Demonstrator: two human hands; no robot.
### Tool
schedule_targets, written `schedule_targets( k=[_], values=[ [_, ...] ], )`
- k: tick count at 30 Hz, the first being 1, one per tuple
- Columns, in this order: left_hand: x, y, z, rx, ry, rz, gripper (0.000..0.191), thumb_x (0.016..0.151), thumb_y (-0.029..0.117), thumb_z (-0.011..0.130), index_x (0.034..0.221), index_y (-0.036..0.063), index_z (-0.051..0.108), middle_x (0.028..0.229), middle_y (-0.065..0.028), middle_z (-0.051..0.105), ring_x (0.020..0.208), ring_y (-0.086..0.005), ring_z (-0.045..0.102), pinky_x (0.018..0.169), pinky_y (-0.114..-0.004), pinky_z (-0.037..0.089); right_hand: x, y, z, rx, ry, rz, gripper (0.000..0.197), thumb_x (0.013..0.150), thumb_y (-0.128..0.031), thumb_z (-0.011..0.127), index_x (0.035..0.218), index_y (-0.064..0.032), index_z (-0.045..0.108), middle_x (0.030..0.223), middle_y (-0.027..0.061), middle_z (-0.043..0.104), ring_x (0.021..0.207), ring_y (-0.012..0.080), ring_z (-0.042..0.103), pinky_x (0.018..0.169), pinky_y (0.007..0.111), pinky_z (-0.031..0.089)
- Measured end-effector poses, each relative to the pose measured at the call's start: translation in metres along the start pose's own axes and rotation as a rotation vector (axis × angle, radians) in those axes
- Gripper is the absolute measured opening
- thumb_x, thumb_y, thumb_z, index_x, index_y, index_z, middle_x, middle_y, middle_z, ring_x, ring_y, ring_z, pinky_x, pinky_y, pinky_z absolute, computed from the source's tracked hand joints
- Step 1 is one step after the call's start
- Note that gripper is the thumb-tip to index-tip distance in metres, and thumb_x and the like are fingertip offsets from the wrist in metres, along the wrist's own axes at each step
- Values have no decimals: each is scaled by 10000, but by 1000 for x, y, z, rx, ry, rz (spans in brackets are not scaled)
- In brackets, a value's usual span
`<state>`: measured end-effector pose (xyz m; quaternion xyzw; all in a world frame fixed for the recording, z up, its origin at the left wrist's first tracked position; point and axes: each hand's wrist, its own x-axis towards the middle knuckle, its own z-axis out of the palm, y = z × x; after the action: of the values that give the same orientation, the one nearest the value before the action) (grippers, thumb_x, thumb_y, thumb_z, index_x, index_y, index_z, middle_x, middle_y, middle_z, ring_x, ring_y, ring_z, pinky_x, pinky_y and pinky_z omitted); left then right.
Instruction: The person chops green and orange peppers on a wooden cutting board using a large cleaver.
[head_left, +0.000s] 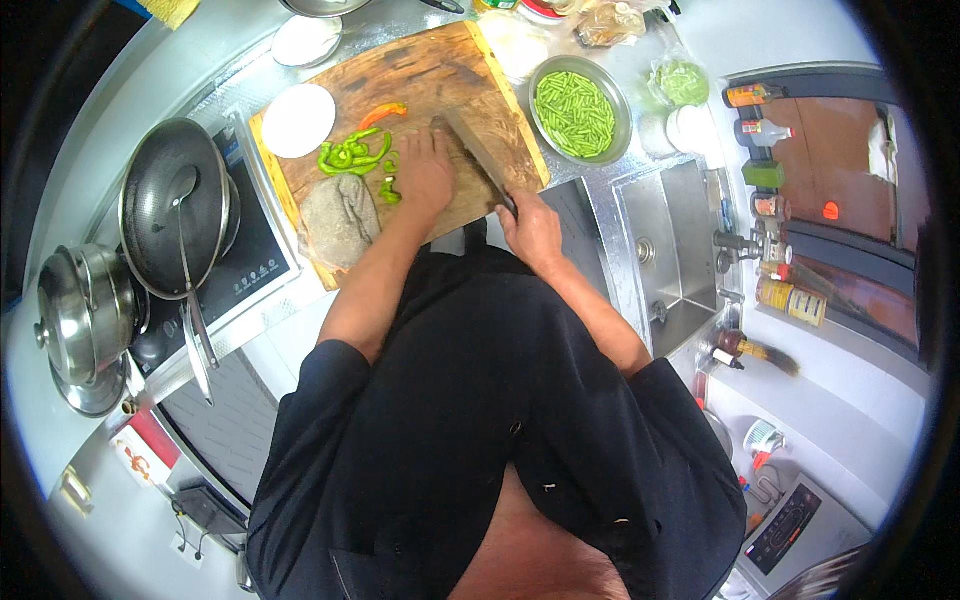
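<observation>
My right hand (534, 231) grips the handle of a kitchen knife (480, 154), whose blade lies slanted over the wooden cutting board (420, 64). My left hand (427, 171) rests palm down on the board, left of the blade, fingers pointing away from me; what is under it is hidden. Close to its left side are small green pepper pieces (389, 191). Further left lie curled strips of green pepper (349, 154) and an orange-red pepper piece (382, 114). A folded grey cloth (341, 217) sits at the board's near left, below a white plate (298, 120).
Right of the board stands a metal bowl of cut green beans (576, 112), with a steel sink (664, 247) nearer me. At left, a wok (169, 217) with a ladle and a lidded steel pot (82, 315) stand by the cooktop (251, 262). Bottles (754, 95) line the right ledge.
</observation>
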<state>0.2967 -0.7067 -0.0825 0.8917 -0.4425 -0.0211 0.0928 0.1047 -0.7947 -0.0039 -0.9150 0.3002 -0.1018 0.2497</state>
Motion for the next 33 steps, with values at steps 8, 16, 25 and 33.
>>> schedule_targets(
  k=[8, 16, 25, 33],
  values=[
    [-16, 2, 7, -493, 77, 64, 576, 942, 154, 637, 1466, -36, 492, 1569, -243, 460, 1452, -404, 434, 1197, -488, 363, -25, 23, -3, 148, 34, 181, 330, 952, -187, 699, 1237, -21, 679, 843, 157, 712, 726, 277, 709, 689, 400, 563],
    [5, -2, 13, -685, 171, -18, 533, 1002, 220, 618, 1466, -13, 500, 1584, -237, 447, 1474, -401, 409, 1214, -503, 338, -79, 53, 9, 1002, -70, 773, 146, 991, -162, 704, 952, -60, 608, 643, 7, 592, 485, 120, 544, 445, 295, 451],
    [20, 15, 32, -398, 145, 163, 599, 1011, 342, 607, 1469, -33, 511, 1587, -237, 442, 1501, -414, 370, 1252, -546, 245, -77, 54, 72, 1261, -35, 922, 137, 987, -182, 701, 964, -91, 602, 652, 15, 575, 494, 155, 540, 467, 323, 455],
    [10, 21, 26, -464, 75, 204, 604, 1006, 296, 614, 1481, -54, 483, 1588, -241, 439, 1509, -423, 347, 1266, -542, 211, -33, 6, 88, 1242, -117, 883, 208, 985, -230, 722, 932, -75, 594, 701, 20, 590, 539, 147, 560, 503, 314, 468]
  ],
)
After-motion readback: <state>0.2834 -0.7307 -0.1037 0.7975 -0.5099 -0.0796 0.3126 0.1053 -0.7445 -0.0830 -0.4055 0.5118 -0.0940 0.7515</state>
